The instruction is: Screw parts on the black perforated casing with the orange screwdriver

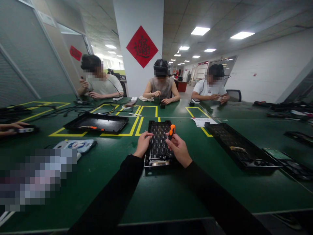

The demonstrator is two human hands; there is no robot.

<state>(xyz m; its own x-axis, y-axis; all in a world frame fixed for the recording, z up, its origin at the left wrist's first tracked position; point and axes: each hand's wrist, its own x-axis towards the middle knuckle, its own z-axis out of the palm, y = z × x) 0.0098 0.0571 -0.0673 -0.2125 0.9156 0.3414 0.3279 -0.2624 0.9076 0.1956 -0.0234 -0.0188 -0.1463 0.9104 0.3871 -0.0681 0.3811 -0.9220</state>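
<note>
A black rectangular case (160, 136) lies on the green table in front of me, its inside lined with rows of small light pieces that I cannot make out. At its near end is a pale strip with metal parts (160, 163). My left hand (143, 144) grips the case's left edge, fingers bent over the rim. In my right hand (180, 150) is a screwdriver (172, 131) with an orange and black handle, held upright between thumb and fingers. Its shaft points down into the near right part of the case; the tip is hard to see.
A black tray (114, 125) holding an orange-handled tool stands at left, a longer black tray (244, 160) at right. A phone-like blue case (85, 145) lies near left. Cables (70, 109) cross the far left. Three people sit opposite; another person's hand (14, 126) is at left.
</note>
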